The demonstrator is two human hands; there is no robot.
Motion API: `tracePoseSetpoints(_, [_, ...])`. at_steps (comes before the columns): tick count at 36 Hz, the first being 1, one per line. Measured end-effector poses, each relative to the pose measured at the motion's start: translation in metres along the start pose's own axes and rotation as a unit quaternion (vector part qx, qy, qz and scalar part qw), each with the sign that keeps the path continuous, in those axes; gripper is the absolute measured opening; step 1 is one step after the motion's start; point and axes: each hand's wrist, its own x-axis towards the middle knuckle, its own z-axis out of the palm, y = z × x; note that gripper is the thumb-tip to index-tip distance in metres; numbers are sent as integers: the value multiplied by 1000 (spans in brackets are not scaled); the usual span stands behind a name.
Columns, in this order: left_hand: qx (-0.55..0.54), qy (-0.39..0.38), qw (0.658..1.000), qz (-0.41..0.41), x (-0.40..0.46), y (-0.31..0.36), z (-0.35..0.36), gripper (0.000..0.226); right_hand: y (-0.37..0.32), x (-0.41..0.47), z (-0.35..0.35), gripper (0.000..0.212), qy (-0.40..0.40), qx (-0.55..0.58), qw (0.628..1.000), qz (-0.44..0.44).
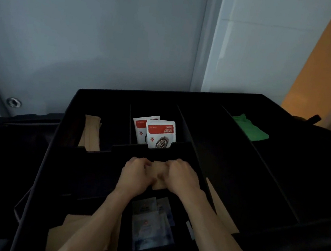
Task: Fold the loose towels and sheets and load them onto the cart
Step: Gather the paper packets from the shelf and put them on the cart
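Near: pale sachets (pixel 151 225) in front bin of cart tray (pixel 110 95). Mid: tan packet (pixel 159 176) gripped by left hand (pixel 135 174) + right hand (pixel 181 178), both closed. Far: green cloth (pixel 249 127). No towels/sheets visible; prob. tray sorting, linen fetched next.

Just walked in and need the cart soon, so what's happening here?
A person has both hands in the black divided tray on top of the cart. The left hand and right hand together grip a small tan packet in a middle compartment. Red-and-white packets sit behind, a green cloth far right. No towels or sheets show.
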Motion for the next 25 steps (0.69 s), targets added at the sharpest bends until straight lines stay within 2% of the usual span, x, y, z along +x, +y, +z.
tracePoseSetpoints(5, [1,7,1000,-3,6,0,2,47,0,3,4,38,19,-39,999,-10])
tracePoseSetpoints(10, [36,-9,999,32,11,4,6,46,1,3,7,41,20,-108,993,-33])
tracePoseSetpoints(18, [35,-24,999,7,10,11,5,39,0,-3,5,33,20,-96,994,-42])
tracePoseSetpoints(22, [65,31,997,-17,-1,22,-2,42,1,-2,-3,31,73,-8,996,-55])
tracePoseSetpoints(25, [56,104,992,-32,-15,29,-6,38,-3,-5,-18,36,106,154,979,-77])
